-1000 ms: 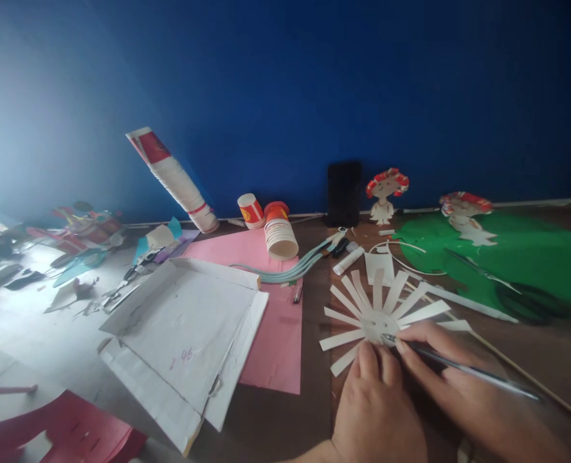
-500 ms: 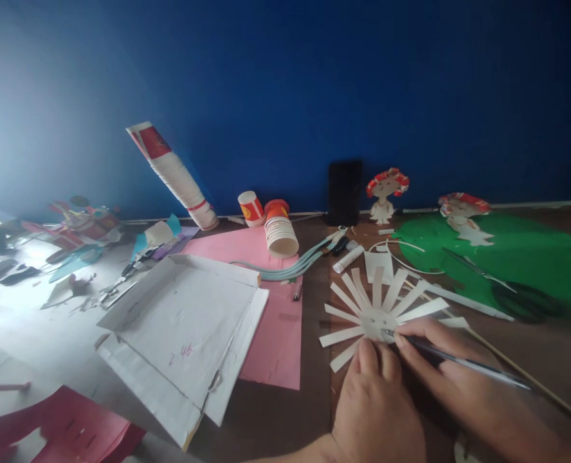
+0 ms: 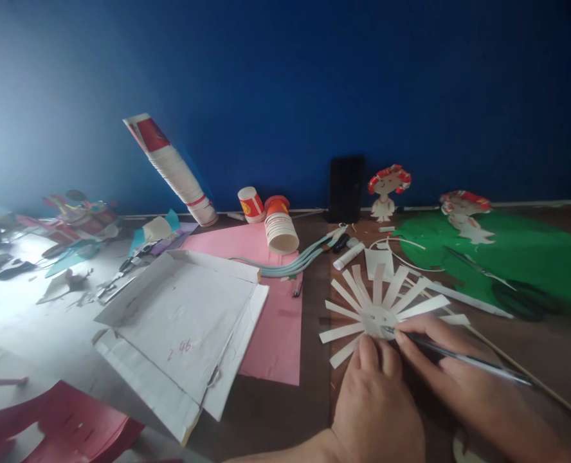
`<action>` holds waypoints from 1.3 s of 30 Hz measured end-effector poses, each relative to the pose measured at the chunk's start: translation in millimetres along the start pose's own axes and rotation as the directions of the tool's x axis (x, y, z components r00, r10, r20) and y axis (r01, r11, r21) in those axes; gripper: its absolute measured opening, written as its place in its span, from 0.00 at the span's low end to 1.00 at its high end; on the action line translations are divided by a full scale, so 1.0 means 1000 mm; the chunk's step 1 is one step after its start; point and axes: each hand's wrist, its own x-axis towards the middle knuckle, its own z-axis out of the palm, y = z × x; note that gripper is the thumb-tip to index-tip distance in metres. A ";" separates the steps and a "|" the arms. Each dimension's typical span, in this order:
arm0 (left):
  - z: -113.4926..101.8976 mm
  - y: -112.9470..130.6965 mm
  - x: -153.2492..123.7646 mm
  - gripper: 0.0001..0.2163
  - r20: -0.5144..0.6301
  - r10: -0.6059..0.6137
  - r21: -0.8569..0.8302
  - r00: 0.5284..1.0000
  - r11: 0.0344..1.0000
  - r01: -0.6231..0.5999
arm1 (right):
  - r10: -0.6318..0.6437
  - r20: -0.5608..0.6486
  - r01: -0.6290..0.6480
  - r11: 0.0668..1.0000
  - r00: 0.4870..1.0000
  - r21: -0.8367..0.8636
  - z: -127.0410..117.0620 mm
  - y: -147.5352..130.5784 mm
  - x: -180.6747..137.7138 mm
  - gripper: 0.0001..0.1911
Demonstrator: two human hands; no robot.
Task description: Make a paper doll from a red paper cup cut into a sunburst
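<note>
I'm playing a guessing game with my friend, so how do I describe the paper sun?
Below the blue wall, find the brown table. Where the left hand rests and the right hand holds a pen, there's the paper sun. Unlike the two paper dolls with red-and-white hair, it has long, plain white strips fanning out from its face.

The left hand [image 3: 377, 399] rests with its fingers on the lower edge of a white paper face [image 3: 373, 316], which has many paper strips spread around it. The right hand [image 3: 459, 373] holds a pen [image 3: 476, 367], and the tip of the pen is at the face, below two drawn eyes. Behind, a phone [image 3: 346, 190] leans on the blue wall [image 3: 285, 77], beside a paper doll [image 3: 382, 207]. To the right, scissors [image 3: 496, 278] lie on a green sheet [image 3: 550, 257]. To the left, a white tray [image 3: 193, 302] partly covers a pink sheet [image 3: 276, 354].
</note>
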 end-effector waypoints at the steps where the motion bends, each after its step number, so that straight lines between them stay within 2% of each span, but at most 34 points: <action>1: 0.000 0.000 0.000 0.22 0.001 0.000 -0.002 1.000 1.000 0.000 | 0.002 0.004 -0.002 1.000 1.000 0.002 0.000 0.000 0.000 0.12; 8: 0.001 -0.002 -0.002 0.21 -0.112 0.004 0.008 0.994 1.000 -0.003 | 0.008 0.012 -0.008 1.000 1.000 0.004 0.001 0.001 -0.001 0.12; 12: 0.000 -0.002 -0.001 0.20 -0.130 0.003 0.006 0.992 1.000 -0.002 | 0.014 0.005 -0.014 1.000 1.000 0.000 0.005 0.005 -0.004 0.13; 20: -0.003 -0.001 -0.001 0.21 -0.114 -0.014 0.014 0.993 1.000 0.015 | 0.003 0.005 -0.003 1.000 1.000 -0.006 0.006 0.007 -0.004 0.11; 27: -0.007 -0.003 -0.001 0.21 0.017 0.048 0.031 0.999 0.998 -0.049 | -0.007 -0.009 0.007 1.000 1.000 -0.004 0.012 0.013 -0.009 0.12; 35: -0.005 -0.002 -0.001 0.21 -0.029 0.014 0.024 0.999 1.000 -0.013 | 0.003 0.002 -0.003 1.000 1.000 -0.007 0.007 0.009 -0.006 0.13; 39: -0.005 -0.002 -0.001 0.21 -0.018 0.027 0.025 0.999 0.999 -0.026 | 0.008 0.003 -0.008 1.000 1.000 -0.005 0.008 0.007 -0.004 0.14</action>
